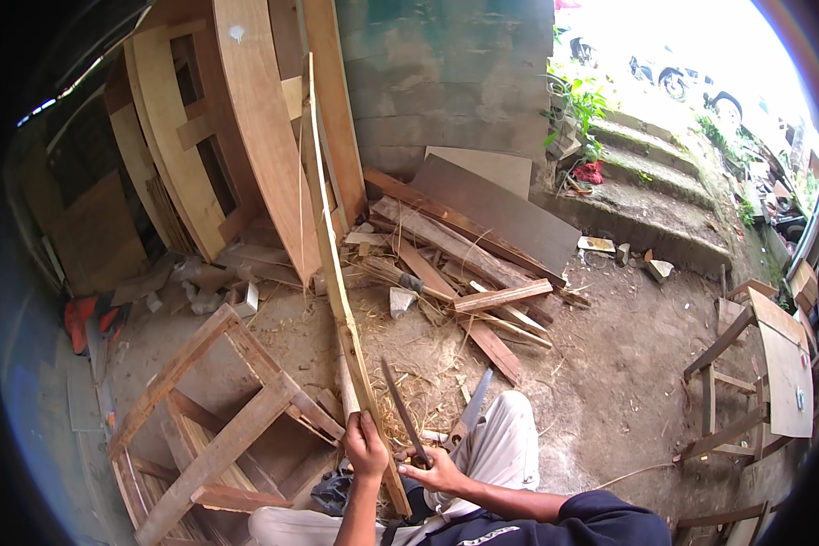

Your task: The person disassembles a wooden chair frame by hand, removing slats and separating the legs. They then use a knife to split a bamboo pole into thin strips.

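I have the right grip [430,471] clasping the dark blade [399,401] by its near end | left grip [367,446] clasping the long pale strip [340,305] low, between the legs [508,441] | strip looks light, springy, splintery: I'd pinch its flat faces | far tip points toward leaning boards [259,127]

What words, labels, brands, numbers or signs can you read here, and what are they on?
None can be read.
Dark shirt: a pale marking, too small to make out.
Wooden strip in the left hand: no lettering visible.
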Tool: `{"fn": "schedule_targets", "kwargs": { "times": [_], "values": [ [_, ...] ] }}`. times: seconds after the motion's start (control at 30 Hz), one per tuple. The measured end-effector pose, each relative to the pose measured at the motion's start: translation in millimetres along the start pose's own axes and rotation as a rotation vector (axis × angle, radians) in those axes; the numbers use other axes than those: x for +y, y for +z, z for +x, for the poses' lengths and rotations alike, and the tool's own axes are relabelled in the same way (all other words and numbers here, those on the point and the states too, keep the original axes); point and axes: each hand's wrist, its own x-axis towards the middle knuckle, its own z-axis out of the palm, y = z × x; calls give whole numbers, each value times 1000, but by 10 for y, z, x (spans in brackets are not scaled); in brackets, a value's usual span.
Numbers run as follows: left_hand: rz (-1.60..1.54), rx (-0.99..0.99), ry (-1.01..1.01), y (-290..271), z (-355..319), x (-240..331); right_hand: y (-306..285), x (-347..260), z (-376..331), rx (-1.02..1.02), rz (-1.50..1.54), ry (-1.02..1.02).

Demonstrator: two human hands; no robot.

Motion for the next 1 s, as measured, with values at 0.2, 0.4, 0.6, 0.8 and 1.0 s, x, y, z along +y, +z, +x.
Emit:
{"fn": "schedule_targets", "kwargs": {
  "times": [0.2,0.4,0.6,0.8,1.0],
  "values": [
    [82,121,-16,89,16,27,12,35,-91,-61,-32,-6],
    [0,135,-34,122,55,109,3,191,-73,-94,-96,-153],
    [-156,57,-210,101,-30,168,-55,231,-52,-87,-107,-209],
    [-227,123,-70,177,-18,109,-142,224,-42,-60,-18,38],
    [-166,144,24,192,-4,221,-334,228,63,-133,-65,-18]
  ]
}}
